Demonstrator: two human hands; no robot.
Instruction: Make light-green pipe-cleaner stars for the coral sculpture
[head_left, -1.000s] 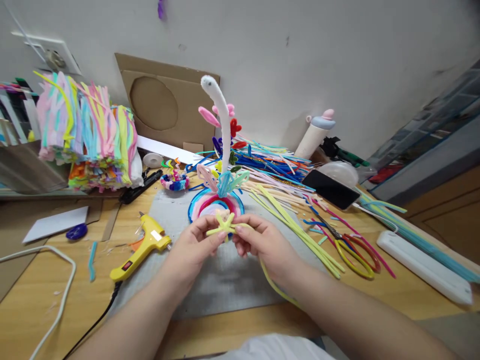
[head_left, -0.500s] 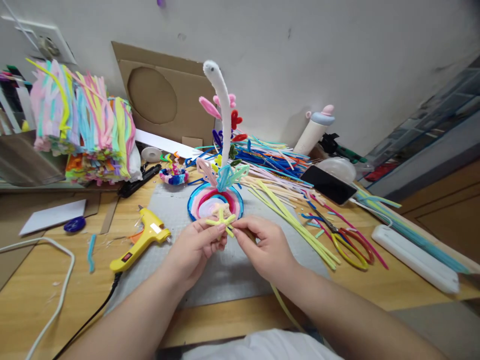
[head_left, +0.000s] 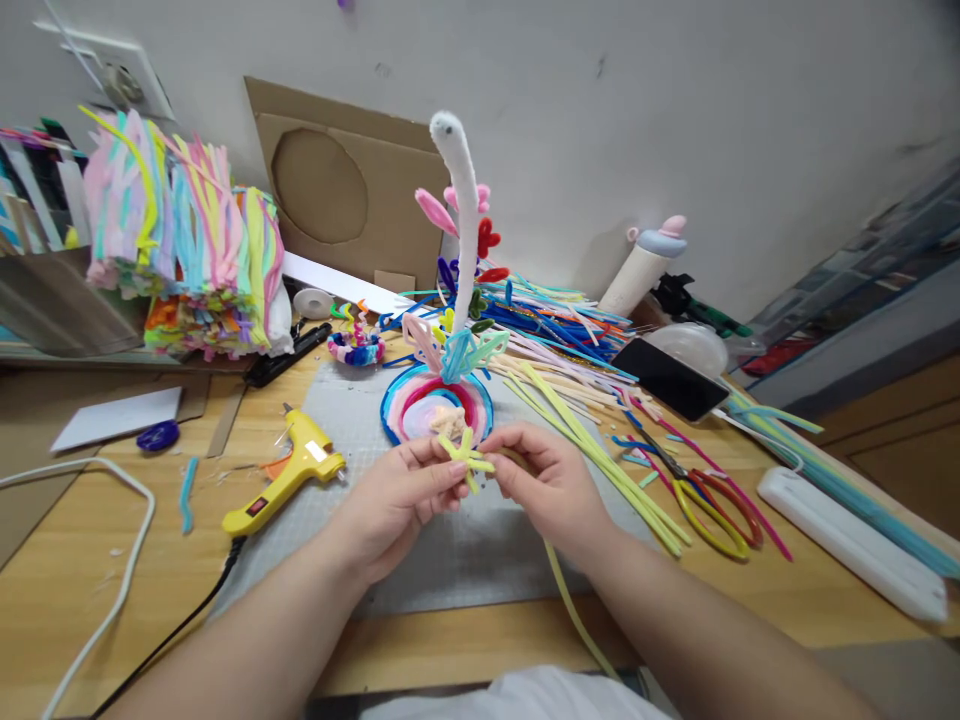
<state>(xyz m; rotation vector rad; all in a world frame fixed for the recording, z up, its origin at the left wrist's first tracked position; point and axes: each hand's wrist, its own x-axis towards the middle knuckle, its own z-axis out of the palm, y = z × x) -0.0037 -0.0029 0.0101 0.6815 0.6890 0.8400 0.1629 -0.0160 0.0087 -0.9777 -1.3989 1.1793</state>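
Observation:
A small yellow star-like shape of bent pipe cleaner is pinched in my left hand, thumb on top. My right hand has its thumb and forefinger closed at the shape's right side. From under that hand a long pale yellow-green strand hangs toward the table's front edge. Just beyond my fingers lies a round base of coiled blue, pink and red pipe cleaner, with a small beige piece on it. A tall white curved stem rises behind, amid coloured loops.
A yellow glue gun lies to the left on the grey mat. Right are yellow-green pipe cleaners, scissors, a black phone and a white power strip. Pipe cleaner bundles stand at the back left.
The view has shifted slightly, so the scene sits a little further right. The yellow shape has turned in my fingers, with its arms pointing in different directions.

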